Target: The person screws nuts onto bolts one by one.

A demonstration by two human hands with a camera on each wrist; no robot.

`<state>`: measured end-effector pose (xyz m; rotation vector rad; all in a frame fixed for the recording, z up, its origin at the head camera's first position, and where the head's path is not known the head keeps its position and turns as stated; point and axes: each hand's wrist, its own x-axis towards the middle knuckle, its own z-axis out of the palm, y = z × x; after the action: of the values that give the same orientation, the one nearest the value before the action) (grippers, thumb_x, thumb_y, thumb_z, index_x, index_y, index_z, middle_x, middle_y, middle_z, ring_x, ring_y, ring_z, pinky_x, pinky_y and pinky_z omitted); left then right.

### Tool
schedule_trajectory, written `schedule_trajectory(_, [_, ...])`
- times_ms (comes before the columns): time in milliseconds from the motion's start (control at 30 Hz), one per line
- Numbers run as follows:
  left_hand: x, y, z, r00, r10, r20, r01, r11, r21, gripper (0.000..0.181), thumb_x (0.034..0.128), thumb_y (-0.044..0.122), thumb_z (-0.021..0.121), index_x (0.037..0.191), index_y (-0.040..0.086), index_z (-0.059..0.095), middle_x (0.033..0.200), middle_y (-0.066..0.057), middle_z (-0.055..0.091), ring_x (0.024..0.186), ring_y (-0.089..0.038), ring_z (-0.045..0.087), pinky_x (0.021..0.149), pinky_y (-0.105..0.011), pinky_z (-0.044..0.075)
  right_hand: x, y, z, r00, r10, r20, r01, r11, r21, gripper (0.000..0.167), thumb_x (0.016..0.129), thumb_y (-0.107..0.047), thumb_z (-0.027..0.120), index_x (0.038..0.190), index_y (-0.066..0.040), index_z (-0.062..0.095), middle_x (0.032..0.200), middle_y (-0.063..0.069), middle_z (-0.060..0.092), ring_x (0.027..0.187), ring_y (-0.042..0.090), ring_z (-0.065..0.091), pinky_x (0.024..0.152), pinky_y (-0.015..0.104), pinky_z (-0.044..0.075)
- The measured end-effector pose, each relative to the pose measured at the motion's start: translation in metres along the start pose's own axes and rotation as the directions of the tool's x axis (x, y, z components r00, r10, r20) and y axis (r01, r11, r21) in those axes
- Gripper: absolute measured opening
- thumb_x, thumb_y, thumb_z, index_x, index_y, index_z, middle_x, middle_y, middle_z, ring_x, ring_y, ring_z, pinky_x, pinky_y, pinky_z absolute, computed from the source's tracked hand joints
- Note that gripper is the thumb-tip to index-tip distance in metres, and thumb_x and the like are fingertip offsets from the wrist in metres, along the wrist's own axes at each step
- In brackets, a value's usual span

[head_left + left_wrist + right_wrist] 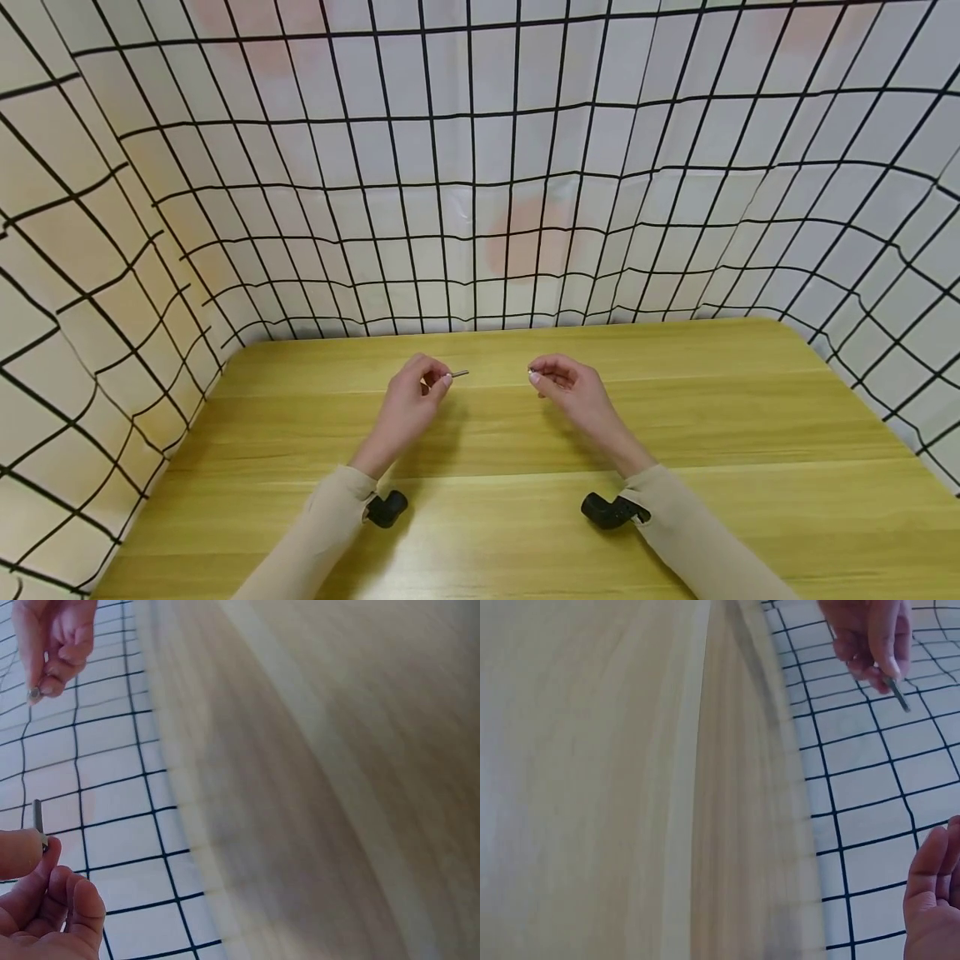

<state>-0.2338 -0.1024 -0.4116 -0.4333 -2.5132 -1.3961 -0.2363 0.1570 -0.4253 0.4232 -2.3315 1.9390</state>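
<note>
White sheeting printed with a black grid (450,210) and faint pinkish-orange blotches curves around the back and sides of your yellow wood-grain table (495,533). From the left, your beige left sleeve (307,537) comes over the tabletop, with a black curved wrist mount (387,509) at its cuff. Next is your left hand (411,393), its thumb and index finger closed together on a slim grey metal rod (461,373), the other fingers loosely curled. The rod's free end points toward your other hand, well apart from it, above the table's far half. Further right, a tiny silvery metal piece (531,371), too small to make out its exact shape, sits at the fingertips of your right hand (576,390), pinched by thumb and index finger. Then come a second black curved wrist mount (606,511) and your beige right sleeve (697,533).
</note>
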Motion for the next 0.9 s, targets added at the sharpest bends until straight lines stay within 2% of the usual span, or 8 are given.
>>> schedule_trajectory(267, [-0.004, 0.007, 0.002, 0.997, 0.063, -0.044, -0.063, 0.998, -0.004, 0.004, 0.0948, 0.006, 0.065, 0.092, 0.004, 0.066, 0.085, -0.001, 0.054, 0.077, -0.016, 0.049, 0.064, -0.027, 0.04, -0.005, -0.003, 0.007, 0.999, -0.032, -0.038, 0.035, 0.996, 0.082, 0.025, 0.095, -0.012, 0.068, 0.111, 0.006, 0.064, 0.105, 0.021, 0.064, 0.092, 0.041, 0.058, 0.076, 0.037, 0.053])
schedule_trajectory(467, [-0.008, 0.009, 0.004, 0.995, 0.071, -0.075, -0.072, 0.997, -0.01, 0.005, 0.095, 0.006, 0.065, 0.091, 0.002, 0.066, 0.086, -0.001, 0.054, 0.078, -0.016, 0.05, 0.065, -0.028, 0.04, -0.007, -0.005, 0.013, 0.998, -0.027, -0.061, 0.035, 0.991, 0.133, 0.028, 0.094, -0.011, 0.068, 0.113, 0.009, 0.062, 0.106, 0.018, 0.063, 0.09, 0.034, 0.06, 0.075, 0.03, 0.053])
schedule_trajectory(600, [-0.009, 0.01, 0.004, 0.992, 0.088, -0.094, -0.089, 0.996, -0.004, 0.004, 0.0958, 0.006, 0.063, 0.093, 0.004, 0.066, 0.088, -0.001, 0.054, 0.079, -0.016, 0.05, 0.065, -0.028, 0.04, -0.01, -0.008, 0.016, 0.997, -0.043, -0.063, 0.053, 0.984, 0.17, 0.026, 0.094, -0.01, 0.067, 0.113, 0.008, 0.062, 0.108, 0.019, 0.062, 0.09, 0.03, 0.06, 0.076, 0.031, 0.053])
schedule_trajectory(767, [-0.01, 0.014, 0.003, 0.984, 0.116, -0.134, -0.114, 0.993, 0.024, 0.003, 0.0953, 0.004, 0.063, 0.095, 0.002, 0.066, 0.089, -0.002, 0.054, 0.081, -0.018, 0.051, 0.066, -0.029, 0.041, -0.011, -0.013, 0.018, 0.997, -0.061, -0.058, 0.071, 0.976, 0.205, 0.027, 0.094, -0.009, 0.067, 0.114, 0.01, 0.061, 0.108, 0.017, 0.062, 0.092, 0.031, 0.059, 0.076, 0.029, 0.052])
schedule_trajectory(900, [-0.011, 0.015, 0.003, 0.982, 0.118, -0.145, -0.114, 0.993, 0.04, 0.003, 0.0947, 0.003, 0.063, 0.095, 0.002, 0.066, 0.091, -0.002, 0.055, 0.083, -0.018, 0.051, 0.066, -0.03, 0.042, -0.011, -0.016, 0.02, 0.996, -0.072, -0.057, 0.083, 0.975, 0.205, 0.028, 0.094, -0.009, 0.067, 0.114, 0.01, 0.061, 0.109, 0.021, 0.061, 0.092, 0.03, 0.059, 0.076, 0.028, 0.052])
